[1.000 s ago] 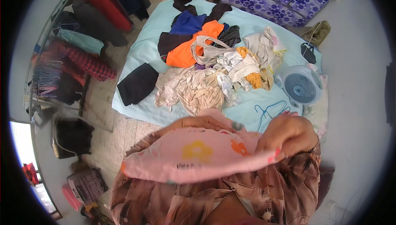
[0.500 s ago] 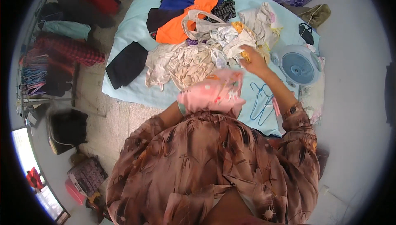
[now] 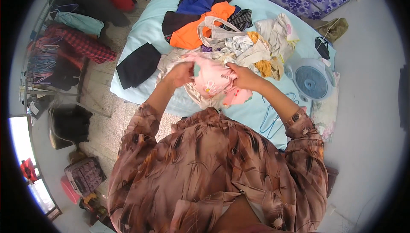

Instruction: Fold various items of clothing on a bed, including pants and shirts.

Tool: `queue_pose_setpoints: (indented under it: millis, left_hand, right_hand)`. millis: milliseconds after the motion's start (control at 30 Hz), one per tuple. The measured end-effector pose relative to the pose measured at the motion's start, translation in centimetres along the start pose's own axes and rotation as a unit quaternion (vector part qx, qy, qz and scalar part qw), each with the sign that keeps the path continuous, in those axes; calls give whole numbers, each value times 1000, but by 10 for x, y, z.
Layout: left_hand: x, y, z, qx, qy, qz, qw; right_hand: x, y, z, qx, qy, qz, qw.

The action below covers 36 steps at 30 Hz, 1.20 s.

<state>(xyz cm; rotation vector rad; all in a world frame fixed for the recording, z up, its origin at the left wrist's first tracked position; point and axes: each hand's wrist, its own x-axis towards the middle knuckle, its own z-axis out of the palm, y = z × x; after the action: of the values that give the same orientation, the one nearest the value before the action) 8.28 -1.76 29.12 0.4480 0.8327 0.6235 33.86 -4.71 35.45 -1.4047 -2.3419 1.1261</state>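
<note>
A pink printed garment point(image 3: 212, 78) is stretched between my hands, above the near side of the clothes heap; its exact kind does not show. My left hand point(image 3: 183, 75) is closed on its left edge. On the opposite edge my right hand point(image 3: 243, 77) grips the cloth with fingers bent round it. Beneath and beyond lie crumpled cream and white clothes point(image 3: 239, 45), partly covered by the pink cloth. An orange garment point(image 3: 188, 34) and a blue one point(image 3: 196, 3) lie further back. A folded black cloth point(image 3: 139, 67) rests apart at the left.
A light blue sheet point(image 3: 132, 28) covers the bed. Blue hangers point(image 3: 271, 115) lie by my right forearm, and a round blue-grey fan point(image 3: 311, 81) stands at the right. Clothes hang on a rack point(image 3: 47, 57) at the left. A patterned suitcase point(image 3: 85, 176) is at lower left.
My right hand has left the pile at the right and come onto the pink garment. My left hand, hidden before, now shows at its left edge; the garment has moved farther over the heap.
</note>
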Motion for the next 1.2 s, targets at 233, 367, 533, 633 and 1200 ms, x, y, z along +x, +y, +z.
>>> queue_pose_setpoints:
  millis: [233,367,533,633,1200]
  left_hand:
    - [-12,-36,15,-25,-91,16,995]
    - [-4,-40,66,-31,-76,0,997]
    - [8,-28,56,-173,-111,-21,978]
    - [15,-21,50,-224,-86,38,970]
    - [32,22,131,37,5,191,981]
  right_hand:
    - [19,24,-5,313,-15,166,935]
    - [20,-9,13,90,28,99,991]
    - [10,-50,33,115,32,-85,989]
    - [13,-34,19,315,52,-84,944]
    - [24,18,10,867,-26,-118,484]
